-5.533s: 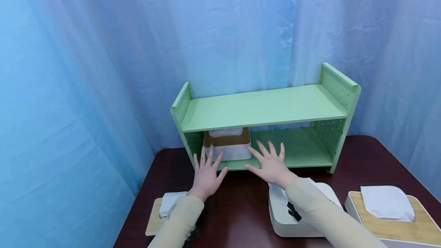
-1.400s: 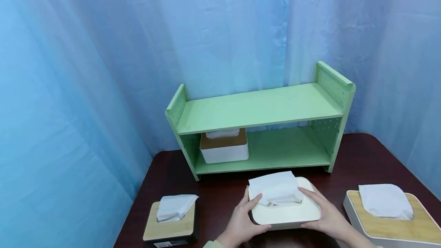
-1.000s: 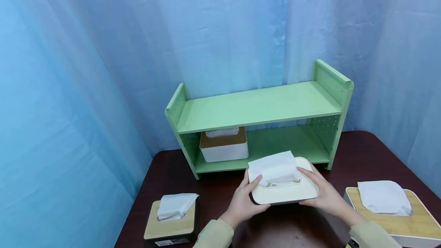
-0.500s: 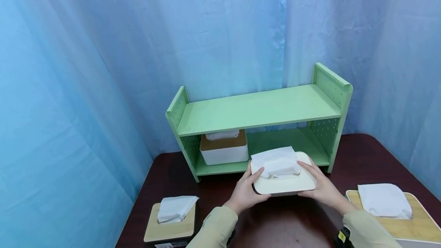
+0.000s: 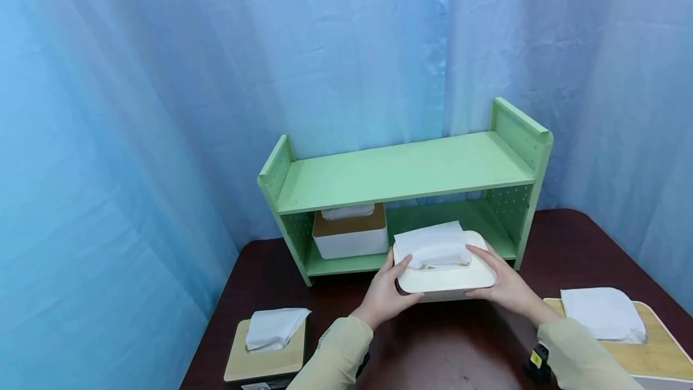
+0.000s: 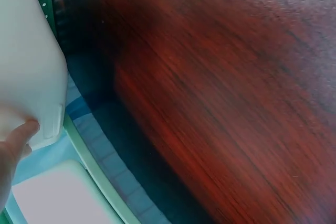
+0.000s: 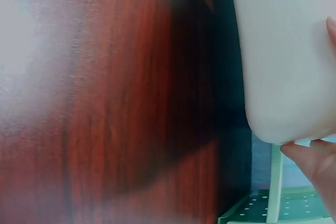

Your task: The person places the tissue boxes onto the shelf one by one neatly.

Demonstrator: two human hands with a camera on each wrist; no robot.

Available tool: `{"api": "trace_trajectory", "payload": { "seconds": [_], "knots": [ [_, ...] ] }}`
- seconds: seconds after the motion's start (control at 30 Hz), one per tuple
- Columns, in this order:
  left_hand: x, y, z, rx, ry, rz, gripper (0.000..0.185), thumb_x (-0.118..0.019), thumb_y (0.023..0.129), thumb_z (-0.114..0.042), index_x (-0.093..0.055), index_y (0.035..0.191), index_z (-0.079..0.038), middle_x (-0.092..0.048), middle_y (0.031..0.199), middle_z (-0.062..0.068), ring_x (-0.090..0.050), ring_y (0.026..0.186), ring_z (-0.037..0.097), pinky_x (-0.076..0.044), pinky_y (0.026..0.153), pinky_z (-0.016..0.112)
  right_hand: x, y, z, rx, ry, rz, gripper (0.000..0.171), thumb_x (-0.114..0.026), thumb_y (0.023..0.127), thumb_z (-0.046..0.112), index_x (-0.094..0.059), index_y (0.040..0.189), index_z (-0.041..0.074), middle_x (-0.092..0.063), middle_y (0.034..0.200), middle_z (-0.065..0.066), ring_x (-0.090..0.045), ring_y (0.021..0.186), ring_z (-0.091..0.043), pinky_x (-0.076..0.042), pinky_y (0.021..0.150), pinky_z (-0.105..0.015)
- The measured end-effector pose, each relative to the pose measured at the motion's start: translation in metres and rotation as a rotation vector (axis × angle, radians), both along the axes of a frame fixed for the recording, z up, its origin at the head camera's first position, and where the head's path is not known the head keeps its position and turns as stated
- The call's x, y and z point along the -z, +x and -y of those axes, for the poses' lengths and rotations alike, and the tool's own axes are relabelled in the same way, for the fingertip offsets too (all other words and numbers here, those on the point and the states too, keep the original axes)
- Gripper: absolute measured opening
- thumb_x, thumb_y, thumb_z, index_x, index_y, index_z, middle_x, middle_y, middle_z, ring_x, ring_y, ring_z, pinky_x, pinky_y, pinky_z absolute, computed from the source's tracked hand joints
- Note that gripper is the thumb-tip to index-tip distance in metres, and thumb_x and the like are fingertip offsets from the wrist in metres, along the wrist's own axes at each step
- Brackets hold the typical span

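A white tissue box (image 5: 449,280) with a tissue sticking out of its top is held up in front of the green shelf (image 5: 406,173). My left hand (image 5: 383,295) grips its left end, thumb at the near corner. My right hand (image 5: 506,284) grips the right end the same way. In the head view the box overlaps the front edge of the lower shelf board. The left wrist view shows the pale underside of the box (image 6: 31,61) with fingers on it; the right wrist view shows the box's rounded corner (image 7: 268,124) with fingertips against it.
On the lower shelf, at the left, stands a white tissue box with a brown lid (image 5: 351,239). A black tissue box with a wooden lid (image 5: 265,360) lies at the table's left, and a wider wood-topped one (image 5: 644,354) at the right. Blue curtains (image 5: 346,47) hang behind.
My hands, spread apart over the table earlier, took hold of the white tissue box from the right side of the table and have raised it forward toward the lower shelf.
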State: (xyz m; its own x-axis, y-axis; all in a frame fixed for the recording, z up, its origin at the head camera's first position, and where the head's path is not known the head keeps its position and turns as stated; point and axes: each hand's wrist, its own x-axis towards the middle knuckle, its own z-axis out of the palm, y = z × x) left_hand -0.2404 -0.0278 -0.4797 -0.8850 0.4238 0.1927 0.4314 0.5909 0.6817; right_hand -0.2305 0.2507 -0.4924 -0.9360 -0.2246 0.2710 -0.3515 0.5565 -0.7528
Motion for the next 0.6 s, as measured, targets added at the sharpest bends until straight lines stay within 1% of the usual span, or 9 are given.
{"api": "trace_trajectory", "payload": {
  "seconds": [0.1,0.27,0.37,0.5,0.6],
  "knots": [
    [-0.003,-0.002,0.0,-0.009,0.005,0.011,0.077,-0.074,0.081,-0.035,-0.036,0.147,-0.019,-0.012,0.158,0.015,-0.029,0.141,0.029,-0.042,0.103,0.035,-0.005,-0.003,-0.001,-0.005,0.008,0.019,0.093,-0.084,0.069,0.026,-0.035,0.146,0.009,-0.011,0.152,-0.033,-0.014,0.136,-0.055,-0.028,0.095,-0.069],
    [-0.007,-0.007,-0.001,-0.017,0.007,0.021,0.076,-0.073,0.082,-0.038,-0.036,0.147,-0.021,-0.013,0.158,0.014,-0.028,0.141,0.028,-0.042,0.104,0.036,-0.014,-0.008,-0.003,-0.01,0.056,0.0,0.09,-0.083,0.07,0.027,-0.037,0.145,0.008,-0.027,0.145,-0.033,-0.02,0.132,-0.057,-0.029,0.094,-0.07],
    [-0.01,-0.011,-0.002,-0.028,0.008,0.029,0.075,-0.072,0.083,-0.039,-0.036,0.147,-0.021,-0.015,0.157,0.015,-0.03,0.141,0.029,-0.042,0.104,0.038,-0.019,-0.012,-0.004,-0.012,0.064,-0.002,0.087,-0.082,0.072,0.026,-0.038,0.144,0.005,-0.032,0.142,-0.032,-0.026,0.13,-0.054,-0.03,0.094,-0.068],
    [-0.014,-0.017,-0.006,-0.057,0.0,0.011,0.072,-0.07,0.084,-0.039,-0.039,0.145,-0.018,-0.025,0.154,0.02,-0.034,0.138,0.032,-0.042,0.103,0.04,-0.023,-0.017,-0.005,0.002,0.072,0.016,0.086,-0.08,0.075,0.029,-0.037,0.144,0.001,-0.034,0.141,-0.031,-0.033,0.127,-0.05,-0.032,0.094,-0.064],
    [-0.017,-0.022,-0.009,-0.087,0.006,-0.003,0.069,-0.07,0.085,-0.037,-0.042,0.144,-0.014,-0.032,0.15,0.021,-0.037,0.136,0.034,-0.043,0.102,0.042,-0.027,-0.021,-0.006,0.01,0.07,0.045,0.084,-0.078,0.078,0.031,-0.036,0.144,-0.001,-0.033,0.141,-0.032,-0.032,0.127,-0.051,-0.032,0.094,-0.065]
  ]
}}
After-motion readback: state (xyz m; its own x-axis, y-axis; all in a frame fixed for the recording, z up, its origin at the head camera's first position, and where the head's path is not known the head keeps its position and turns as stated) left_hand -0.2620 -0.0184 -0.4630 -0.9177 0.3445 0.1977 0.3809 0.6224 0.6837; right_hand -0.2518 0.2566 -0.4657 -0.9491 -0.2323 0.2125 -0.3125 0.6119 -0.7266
